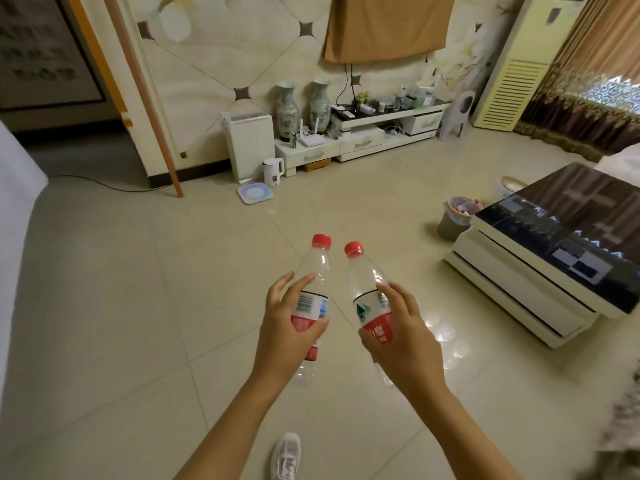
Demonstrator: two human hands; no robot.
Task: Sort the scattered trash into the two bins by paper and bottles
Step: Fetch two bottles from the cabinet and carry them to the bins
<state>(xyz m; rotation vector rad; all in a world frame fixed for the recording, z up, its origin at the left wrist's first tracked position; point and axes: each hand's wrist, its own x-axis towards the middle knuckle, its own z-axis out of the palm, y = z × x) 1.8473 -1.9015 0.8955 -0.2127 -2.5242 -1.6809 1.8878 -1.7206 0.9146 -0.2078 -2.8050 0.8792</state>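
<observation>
I hold two clear plastic bottles with red caps and red-and-white labels out in front of me over the tiled floor. My left hand (289, 323) grips the left bottle (317, 268) around its label, cap pointing up and away. My right hand (403, 334) grips the right bottle (363, 278) the same way, its cap tilted slightly left. The two caps are close together but apart. A grey-green bin (450, 226) with a pinkish liner and some trash inside stands on the floor to the right. Behind it a second, lighter bin (510, 184) is partly hidden by the table.
A glossy black-topped coffee table (540, 271) with a white base fills the right side. A white TV cabinet (363, 140) with vases, an air purifier, a kettle (273, 171) and a floor scale (254, 194) line the far wall. My white shoe (285, 457) shows below.
</observation>
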